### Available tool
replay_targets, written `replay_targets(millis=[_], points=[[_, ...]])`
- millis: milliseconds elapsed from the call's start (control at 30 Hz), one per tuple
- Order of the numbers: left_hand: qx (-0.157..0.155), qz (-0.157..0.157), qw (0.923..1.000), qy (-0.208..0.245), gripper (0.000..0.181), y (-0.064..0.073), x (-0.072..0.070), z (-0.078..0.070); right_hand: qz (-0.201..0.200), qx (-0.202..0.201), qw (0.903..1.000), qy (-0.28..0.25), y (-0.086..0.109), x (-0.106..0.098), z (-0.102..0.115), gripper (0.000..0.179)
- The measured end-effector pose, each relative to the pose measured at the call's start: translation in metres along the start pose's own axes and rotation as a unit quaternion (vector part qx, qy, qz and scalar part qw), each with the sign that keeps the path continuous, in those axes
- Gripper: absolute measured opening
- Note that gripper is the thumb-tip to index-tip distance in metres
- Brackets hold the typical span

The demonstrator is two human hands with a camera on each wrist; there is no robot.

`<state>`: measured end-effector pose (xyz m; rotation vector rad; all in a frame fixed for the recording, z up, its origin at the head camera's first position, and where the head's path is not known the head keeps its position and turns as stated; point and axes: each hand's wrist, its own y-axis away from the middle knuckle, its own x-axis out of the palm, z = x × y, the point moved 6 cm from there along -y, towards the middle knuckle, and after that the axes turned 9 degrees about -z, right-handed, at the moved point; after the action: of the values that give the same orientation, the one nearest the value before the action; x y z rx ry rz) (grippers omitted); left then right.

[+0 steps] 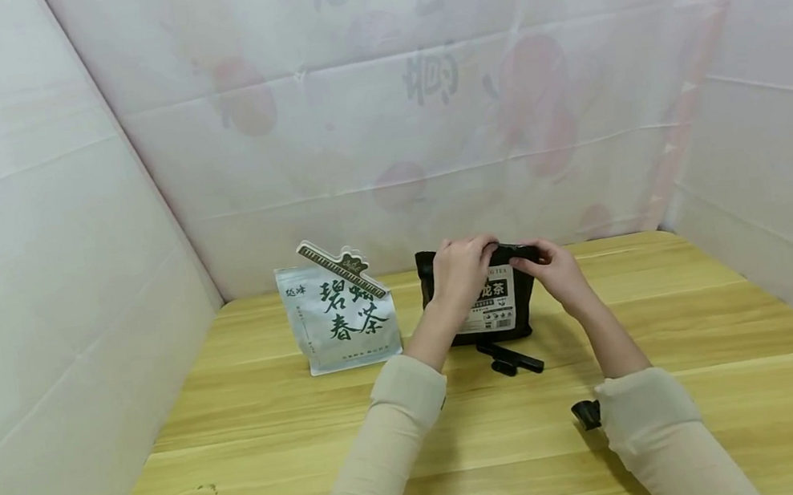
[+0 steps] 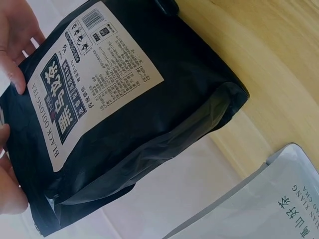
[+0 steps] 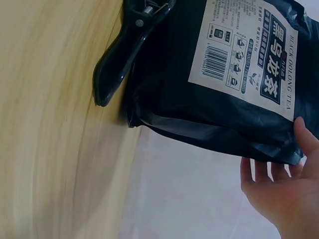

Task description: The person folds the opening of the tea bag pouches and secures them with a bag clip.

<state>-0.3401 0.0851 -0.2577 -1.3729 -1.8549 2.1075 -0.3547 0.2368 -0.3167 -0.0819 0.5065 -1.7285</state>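
Black oolong tea bag (image 1: 493,310): it stands on the table (image 1: 506,462) to the right of the pale tea pouch (image 1: 343,330). My left hand (image 1: 460,269) pinches its top edge around the middle; my right hand (image 1: 557,272) pinches the end away from the pouch, thumb in front, fingers behind. To work this edge well, I'd grip evenly with both hands, drawing it level and taut without tipping the base. The black clip (image 1: 513,358) lies right of the pouch and nearer me, so I'd avoid sliding the bag onto it
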Motion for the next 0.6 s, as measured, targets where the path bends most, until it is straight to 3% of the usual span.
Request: replay_targets(millis=[367,600], points=[[-0.026,0.02,0.9994,0.012,0.021,-0.0028,0.003,0.0031,-0.024,0.002,0.9997,0.003,-0.0036,-0.003,-0.0054,0.033],[-0.041,0.024,0.9989,0.005,0.02,-0.0044,0.0037,0.005,-0.041,0.019,0.999,0.003,-0.0056,-0.0021,-0.0045,0.039]])
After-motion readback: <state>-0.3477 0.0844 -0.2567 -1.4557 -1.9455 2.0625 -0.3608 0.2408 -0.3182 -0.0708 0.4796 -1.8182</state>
